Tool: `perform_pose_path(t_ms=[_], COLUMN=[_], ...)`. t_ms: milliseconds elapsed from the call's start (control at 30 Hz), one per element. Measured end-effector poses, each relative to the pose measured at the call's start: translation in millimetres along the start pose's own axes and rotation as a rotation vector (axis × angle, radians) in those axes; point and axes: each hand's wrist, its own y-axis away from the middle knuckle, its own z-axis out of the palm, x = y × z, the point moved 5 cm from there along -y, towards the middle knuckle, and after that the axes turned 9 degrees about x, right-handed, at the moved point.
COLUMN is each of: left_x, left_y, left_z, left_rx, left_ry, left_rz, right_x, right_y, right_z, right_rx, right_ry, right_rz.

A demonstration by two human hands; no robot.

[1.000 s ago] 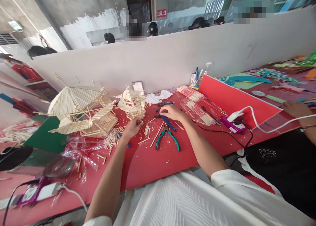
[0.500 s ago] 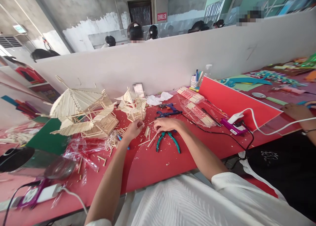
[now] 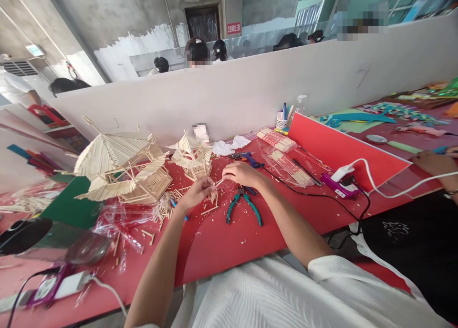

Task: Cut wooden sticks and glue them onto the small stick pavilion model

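A thin wooden stick [image 3: 219,182] spans the short gap between my two hands above the red table. My right hand [image 3: 241,173] pinches its upper end. At the lower end, the fingers of my left hand [image 3: 199,192] are closed around the tip, partly hidden. Just below my right hand lie pliers with teal handles [image 3: 234,206], their handles spread. Several short cut sticks [image 3: 211,208] are scattered beneath my hands. Behind my left hand stands a small pavilion model of sticks [image 3: 193,162]. A larger stick pavilion [image 3: 123,168] is farther left.
A blue glue gun [image 3: 253,161] lies beyond my right hand, its cord running to a purple power strip [image 3: 339,187]. Packs of sticks [image 3: 291,165] lie before a red board [image 3: 343,153]. Plastic wrap [image 3: 121,218] and a clear jar [image 3: 82,244] are left. Another person's hand [image 3: 434,165] is at right.
My hands have come together: the left moved right and the right lifted the stick off the table. The lower end of the stick is now at my left fingers.
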Motion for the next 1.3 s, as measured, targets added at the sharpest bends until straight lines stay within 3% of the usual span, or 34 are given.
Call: perform_pose_path(t_ms=[167, 267, 433, 600, 733, 833, 967, 1100, 1200, 1300], left_x=[-1, -1, 0, 3, 2, 1, 2, 9, 13, 13], left_y=[-2, -2, -2, -3, -4, -4, -3, 0, 1, 1], left_z=[0.9, -1.6, -6.7, -11.5, -13.3, -14.2, -13.8, -12.1, -11.0, -8.4], left_rx=[0.001, 0.033, 0.071, 0.143, 0.175, 0.200, 0.213, 0.209, 0.222, 0.230], left_ry=[-0.027, -0.017, 0.028, 0.055, 0.067, 0.083, 0.095, 0.092, 0.149, 0.201], left_rz=[0.021, 0.037, 0.023, 0.044, 0.053, 0.043, 0.039, 0.064, 0.071, 0.071], right_x=[13, 26, 62, 109, 122, 116, 86, 54, 45, 45], right_y=[3, 6, 21, 45, 59, 59, 48, 38, 35, 33], right_z=[-10, -20, -46, -67, -83, -89, -80, -53, -30, -13], right_rx=[0.042, 0.163, 0.540, 0.969, 1.178, 1.066, 0.649, 0.304, 0.215, 0.239], right_ry=[-0.075, -0.116, -0.171, -0.570, -0.817, -0.996, -1.177, -1.248, -1.265, -1.284], right_rz=[0.137, 0.257, 0.450, 0.709, 0.747, 0.715, 0.557, 0.382, 0.363, 0.405])
